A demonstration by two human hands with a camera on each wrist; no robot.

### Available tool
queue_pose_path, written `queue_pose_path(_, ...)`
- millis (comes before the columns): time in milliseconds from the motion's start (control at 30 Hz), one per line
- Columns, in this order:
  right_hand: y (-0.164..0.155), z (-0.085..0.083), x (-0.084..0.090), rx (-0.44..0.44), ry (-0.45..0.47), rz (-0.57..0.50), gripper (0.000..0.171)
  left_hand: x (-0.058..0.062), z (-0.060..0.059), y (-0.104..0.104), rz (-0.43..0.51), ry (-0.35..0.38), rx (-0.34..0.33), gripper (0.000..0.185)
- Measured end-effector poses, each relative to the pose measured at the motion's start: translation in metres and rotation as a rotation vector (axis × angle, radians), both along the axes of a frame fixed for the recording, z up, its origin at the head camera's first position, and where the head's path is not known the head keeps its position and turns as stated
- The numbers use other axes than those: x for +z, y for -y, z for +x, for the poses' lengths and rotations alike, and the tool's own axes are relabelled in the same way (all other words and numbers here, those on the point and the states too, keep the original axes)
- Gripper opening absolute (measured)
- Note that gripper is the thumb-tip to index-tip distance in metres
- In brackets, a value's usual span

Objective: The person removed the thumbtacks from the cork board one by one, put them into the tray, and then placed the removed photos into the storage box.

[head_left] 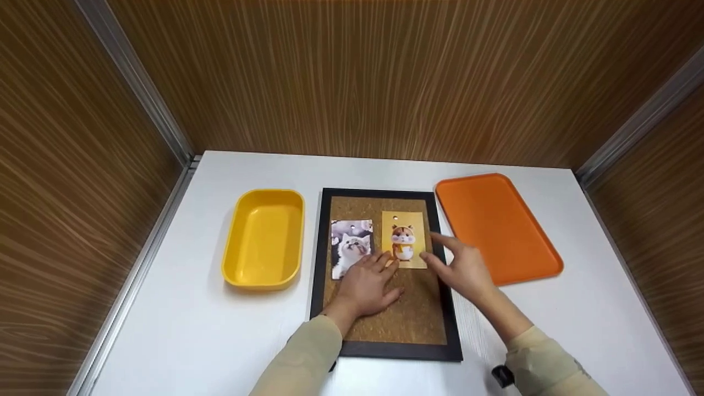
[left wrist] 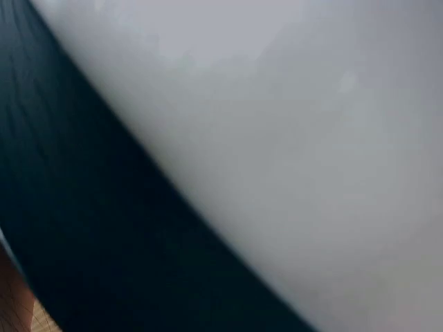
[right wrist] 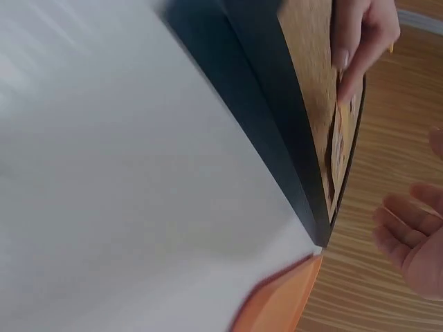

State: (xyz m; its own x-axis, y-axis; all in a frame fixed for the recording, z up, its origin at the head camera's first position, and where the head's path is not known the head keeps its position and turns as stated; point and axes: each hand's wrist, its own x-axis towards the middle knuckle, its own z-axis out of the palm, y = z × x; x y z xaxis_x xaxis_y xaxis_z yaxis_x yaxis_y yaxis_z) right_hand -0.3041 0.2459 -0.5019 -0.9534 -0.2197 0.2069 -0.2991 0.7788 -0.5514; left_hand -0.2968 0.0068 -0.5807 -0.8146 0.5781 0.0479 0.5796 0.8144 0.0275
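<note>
A black-framed cork board (head_left: 393, 324) lies flat on the white table. On it are a card with a kitten picture (head_left: 351, 247) and a yellow card with a cartoon animal (head_left: 412, 236), each with a small hole near its top. My left hand (head_left: 364, 286) rests on the board, fingers extended, fingertips over the lower left corner of the yellow card and the lower right of the kitten card. My right hand (head_left: 465, 269) is at the yellow card's right side, thumb tip by its edge and index finger over the frame, fingers spread with nothing held between them.
A yellow bin (head_left: 264, 242) stands left of the board. To the right lies an orange tray (head_left: 498, 228), its left side close to the frame. Wood-grain panels (head_left: 352, 82) rise behind and at both sides of the table. The frame's dark edge (left wrist: 138, 207) fills part of the left wrist view.
</note>
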Motion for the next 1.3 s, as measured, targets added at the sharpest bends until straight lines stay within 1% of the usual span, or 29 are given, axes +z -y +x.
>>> queue_pose_path(200,-0.005,-0.032,0.003,0.013,0.019,-0.062,0.056,-0.001,0.0,0.0,-0.015,-0.031,-0.015,0.071)
queue_pose_path(267,-0.006,-0.043,0.003,0.011,0.052,-0.09,0.058,-0.001,0.0,0.0,-0.019,-0.033,-0.014,0.072)
queue_pose_path(333,-0.006,-0.052,0.003,-0.006,0.107,-0.13,0.061,-0.001,0.0,0.001,-0.02,-0.033,-0.015,0.072)
queue_pose_path(433,-0.007,-0.068,0.002,-0.008,0.152,-0.185,0.061,-0.001,-0.001,0.002,-0.021,-0.034,-0.013,0.072)
queue_pose_path(500,-0.007,-0.077,0.001,0.003,0.154,-0.226,0.059,-0.001,-0.001,0.002,-0.02,-0.032,-0.011,0.072)
queue_pose_path(567,-0.006,-0.087,-0.001,0.026,0.133,-0.258,0.056,0.0,-0.001,0.002,-0.015,-0.03,-0.006,0.072)
queue_pose_path(700,-0.003,-0.102,-0.007,0.039,0.132,-0.346,0.052,-0.001,0.0,0.001,0.003,-0.023,0.0,0.071)
queue_pose_path(900,0.005,-0.119,-0.017,0.04,0.148,-0.435,0.05,-0.003,0.002,0.001,0.026,-0.041,-0.01,0.068)
queue_pose_path(1100,0.012,-0.131,-0.029,0.04,0.156,-0.455,0.044,-0.003,0.005,0.001,0.044,-0.034,-0.013,0.068)
queue_pose_path(1300,0.017,-0.136,-0.041,0.049,0.171,-0.45,0.04,-0.001,0.006,0.002,0.024,-0.02,-0.006,0.069)
